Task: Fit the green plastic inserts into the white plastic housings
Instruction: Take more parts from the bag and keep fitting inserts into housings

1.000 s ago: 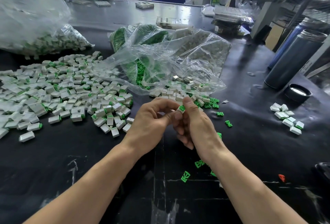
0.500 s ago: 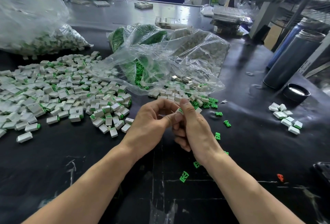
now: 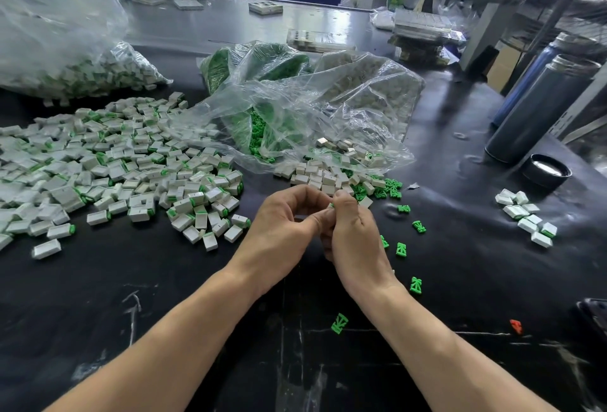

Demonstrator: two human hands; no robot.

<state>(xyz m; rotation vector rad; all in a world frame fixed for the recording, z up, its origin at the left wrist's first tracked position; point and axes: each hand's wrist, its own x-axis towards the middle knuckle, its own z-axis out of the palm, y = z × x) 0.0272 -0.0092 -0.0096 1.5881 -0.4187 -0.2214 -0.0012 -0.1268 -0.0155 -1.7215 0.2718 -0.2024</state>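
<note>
Both hands are held together at centre frame above the black table. The left hand is curled, its thumb and fingertips meeting those of the right hand. A small piece is pinched between them; only a speck of green is seen, the rest being hidden by the fingers, so whether a housing is also held cannot be told.

A wide heap of white housings, many showing green ends, is spread over the left of the frame. A clear bag lies open at upper centre, green inserts spilling from its mouth and bare housings lying just in front. Loose inserts are scattered right of the hands and below them. A small cluster of housings sits at right, well apart. A second bag of parts is noted at upper left. Two flasks and a black cap stand at upper right. An orange piece lies at lower right.
</note>
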